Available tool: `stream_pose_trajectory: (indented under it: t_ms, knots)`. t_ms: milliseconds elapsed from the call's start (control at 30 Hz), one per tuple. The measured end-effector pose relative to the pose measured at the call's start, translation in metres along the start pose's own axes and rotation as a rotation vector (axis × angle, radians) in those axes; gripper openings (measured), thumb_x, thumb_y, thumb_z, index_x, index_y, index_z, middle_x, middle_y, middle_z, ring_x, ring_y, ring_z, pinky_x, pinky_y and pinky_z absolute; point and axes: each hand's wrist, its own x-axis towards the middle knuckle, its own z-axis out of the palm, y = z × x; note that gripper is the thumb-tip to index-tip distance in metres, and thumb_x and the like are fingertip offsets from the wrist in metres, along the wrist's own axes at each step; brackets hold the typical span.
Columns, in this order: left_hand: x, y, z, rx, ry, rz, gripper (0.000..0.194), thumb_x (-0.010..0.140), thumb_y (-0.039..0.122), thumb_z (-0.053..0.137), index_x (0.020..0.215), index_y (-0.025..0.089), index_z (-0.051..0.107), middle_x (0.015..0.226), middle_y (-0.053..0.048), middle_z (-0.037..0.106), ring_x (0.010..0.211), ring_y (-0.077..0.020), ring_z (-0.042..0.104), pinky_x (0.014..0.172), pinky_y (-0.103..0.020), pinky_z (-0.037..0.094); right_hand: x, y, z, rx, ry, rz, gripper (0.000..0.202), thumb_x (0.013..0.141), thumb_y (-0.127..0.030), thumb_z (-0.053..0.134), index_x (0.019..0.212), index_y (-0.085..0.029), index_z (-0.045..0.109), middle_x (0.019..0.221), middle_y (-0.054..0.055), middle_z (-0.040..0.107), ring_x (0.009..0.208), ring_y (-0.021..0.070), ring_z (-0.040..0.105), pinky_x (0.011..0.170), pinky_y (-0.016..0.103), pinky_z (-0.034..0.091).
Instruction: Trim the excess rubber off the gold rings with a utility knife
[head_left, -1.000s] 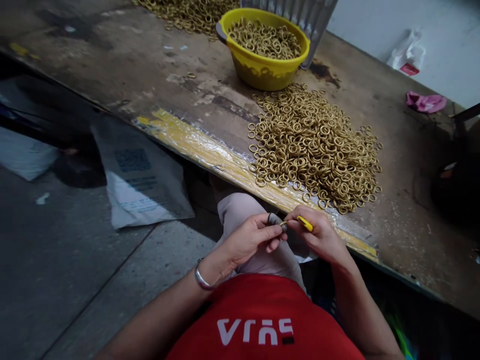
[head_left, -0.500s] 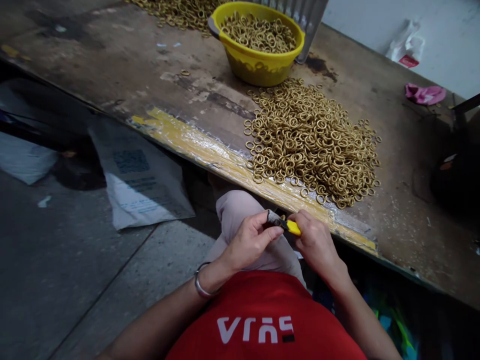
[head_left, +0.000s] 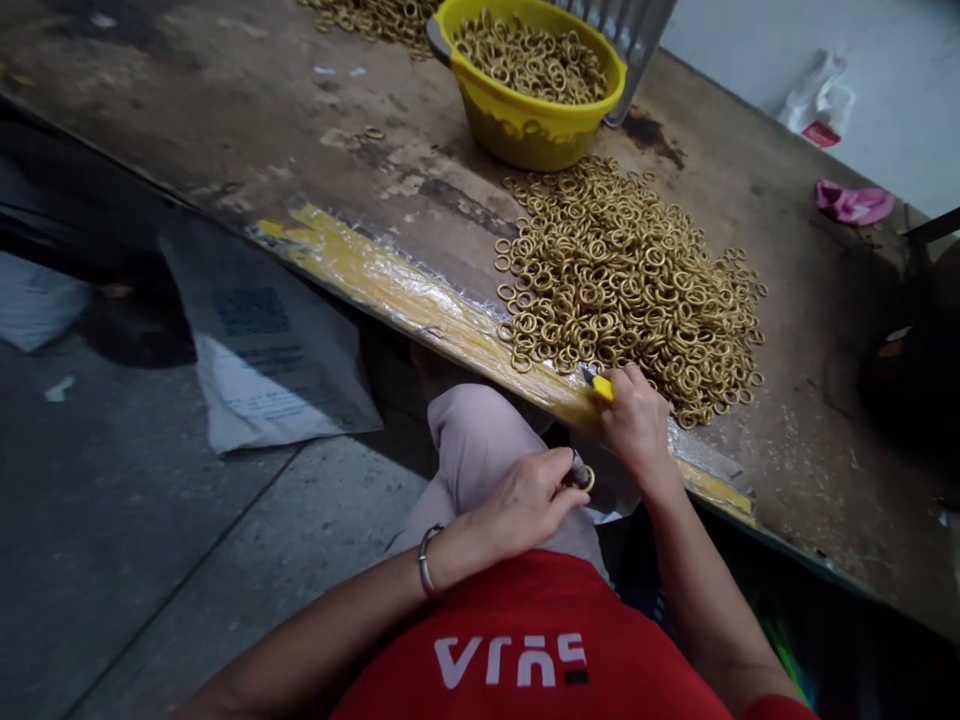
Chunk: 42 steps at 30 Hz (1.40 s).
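Observation:
My left hand (head_left: 529, 500) is over my lap, thumb and index finger pinching a brass-coloured ring (head_left: 590, 480). A dark covering wraps its index fingertip. Further up, at the table's front edge, my right hand (head_left: 636, 415) grips a small knife with a yellow handle (head_left: 602, 387). Its dark blade points left, away from the fingers. The knuckles of that hand are against the near side of a large pile of brass-coloured rings (head_left: 630, 280); whether its fingertips touch any ring is hidden.
Behind the pile stands a yellow basin (head_left: 536, 125) full of similar rings. More rings (head_left: 382, 22) lie at the back left. Yellow tape (head_left: 420, 300) covers the table's front edge. A pink cloth (head_left: 853, 202) lies at the right; a white sack (head_left: 277, 350) stands on the floor.
My right hand has moved up and away from my left hand, carrying the knife to the edge of the pile. My left hand has dropped slightly, and the ring in it now shows.

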Motion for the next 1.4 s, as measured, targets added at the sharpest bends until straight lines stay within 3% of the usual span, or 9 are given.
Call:
stream_pose_trajectory:
  t_ms: [200,333,467,700,800,867,1000,1167,1400]
  knots:
    - [0.003,-0.018,0.011,0.207,-0.115,0.059,0.021,0.089,0.032,0.071,0.092,0.019,0.055,0.087,-0.003,0.066,0.079,-0.022,0.065,0.069,-0.032,0.05,0.021,-0.004,0.007,-0.02,-0.047,-0.027,0.021,0.089,-0.007,0.049,0.094,-0.015,0.068,0.102,0.01,0.064,0.072,0.0155,0.057,0.06,0.028,0.031]
    - [0.003,-0.021,0.007,0.089,0.161,0.006,0.014,0.094,0.03,0.066,0.095,0.019,0.057,0.086,-0.003,0.069,0.075,-0.0192,0.066,0.071,-0.031,0.053,0.014,0.006,0.001,0.518,0.004,-0.04,0.019,0.091,-0.026,0.053,0.076,-0.018,0.059,0.075,0.003,0.058,0.065,0.0134,0.049,0.061,0.026,0.035]
    - [0.006,-0.024,-0.002,0.007,0.453,0.011,0.01,0.094,0.027,0.064,0.093,0.019,0.059,0.074,0.0,0.067,0.067,-0.0154,0.063,0.067,-0.027,0.052,-0.004,0.007,-0.009,1.186,-0.361,0.094,0.035,0.086,-0.051,0.06,0.069,-0.02,0.055,0.056,-0.005,0.048,0.047,0.0088,0.039,0.046,0.022,0.032]
    - [0.004,-0.017,-0.011,-0.079,0.429,0.096,0.017,0.09,0.023,0.064,0.074,0.017,0.063,0.07,-0.003,0.067,0.063,-0.0152,0.059,0.062,-0.027,0.048,-0.023,-0.009,-0.006,1.567,-0.667,0.311,0.041,0.07,-0.055,0.075,0.073,-0.02,0.053,0.056,-0.006,0.051,0.042,0.0061,0.036,0.038,0.019,0.028]
    - [0.003,-0.012,-0.012,-0.319,0.352,-0.097,0.014,0.086,0.023,0.065,0.075,0.015,0.066,0.063,-0.002,0.067,0.058,-0.0142,0.06,0.059,-0.025,0.048,-0.03,-0.011,-0.007,1.487,-0.607,0.223,0.043,0.076,-0.06,0.068,0.07,-0.021,0.053,0.056,-0.005,0.05,0.043,0.0074,0.036,0.041,0.022,0.029]
    - [0.003,-0.009,-0.013,-0.542,0.286,-0.229,0.013,0.084,0.025,0.064,0.081,0.014,0.068,0.063,-0.003,0.069,0.056,-0.0143,0.063,0.058,-0.025,0.05,-0.038,-0.01,-0.009,1.294,-0.416,0.098,0.042,0.085,-0.058,0.059,0.068,-0.021,0.052,0.058,-0.004,0.049,0.049,0.0095,0.039,0.047,0.023,0.032]
    - [0.005,-0.005,-0.014,-0.756,0.275,-0.313,0.017,0.078,0.03,0.068,0.08,0.013,0.068,0.063,-0.002,0.069,0.056,-0.0125,0.063,0.058,-0.023,0.052,-0.062,-0.007,-0.008,0.734,-0.086,-0.135,0.017,0.09,-0.028,0.051,0.077,-0.02,0.059,0.069,0.002,0.06,0.064,0.0153,0.054,0.062,0.026,0.038]
    - [0.006,0.002,-0.013,-0.752,0.299,-0.353,0.018,0.073,0.031,0.07,0.072,0.014,0.064,0.057,0.002,0.064,0.051,-0.0102,0.059,0.053,-0.021,0.049,-0.077,-0.007,-0.001,0.343,-0.104,-0.177,0.02,0.082,-0.008,0.053,0.095,-0.019,0.065,0.085,0.007,0.071,0.077,0.0196,0.065,0.068,0.026,0.041]
    - [0.008,0.008,-0.012,-0.675,0.312,-0.369,0.015,0.073,0.029,0.066,0.07,0.016,0.062,0.051,0.004,0.059,0.045,-0.0094,0.054,0.047,-0.02,0.045,-0.073,-0.007,-0.002,0.264,-0.161,-0.164,0.021,0.084,-0.007,0.054,0.097,-0.018,0.065,0.09,0.007,0.073,0.081,0.0198,0.067,0.07,0.026,0.04]
